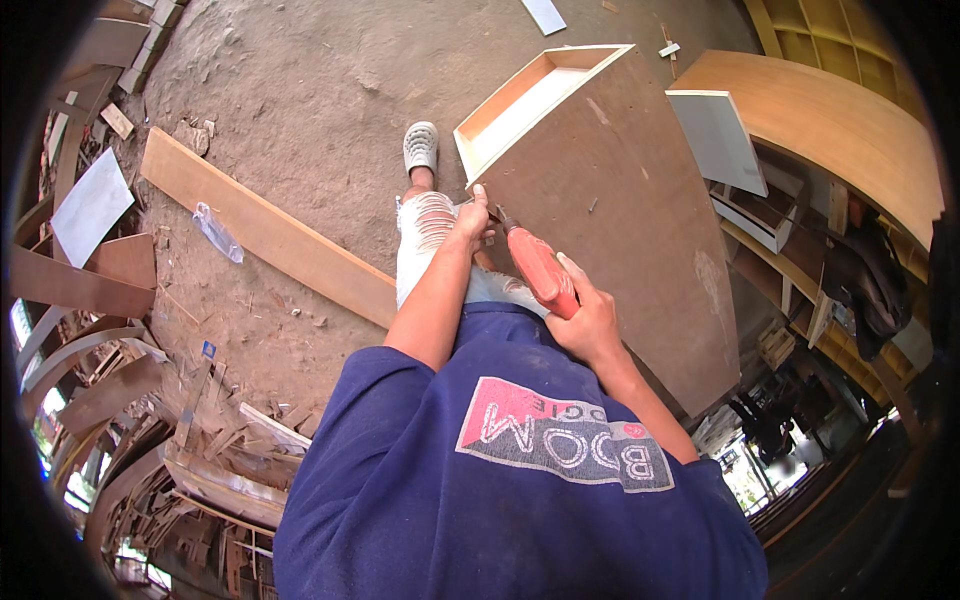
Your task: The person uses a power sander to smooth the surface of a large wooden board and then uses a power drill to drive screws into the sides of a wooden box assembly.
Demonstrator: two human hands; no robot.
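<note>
A wooden cabinet [625, 190] lies with its broad brown panel facing up, and its open box-like end shows pale inner walls. My right hand [588, 318] is closed round the handle of a red power drill [540, 268]. The drill's dark tip points up and left, close to the cabinet's near-left edge. At that edge my left hand [476, 218] is closed, its thumb lying along the corner and its other fingers curled and partly hidden. A small dark screw-like piece [592, 205] rests on the brown panel.
A long wooden board [260, 225] lies on the dirt floor to the left, with a clear plastic bag [218, 232] on it. Scrap wood [110, 385] is heaped at far left. Cabinets and a curved orange-brown panel [830, 115] stand at right. My shoe [421, 146] is beside the cabinet.
</note>
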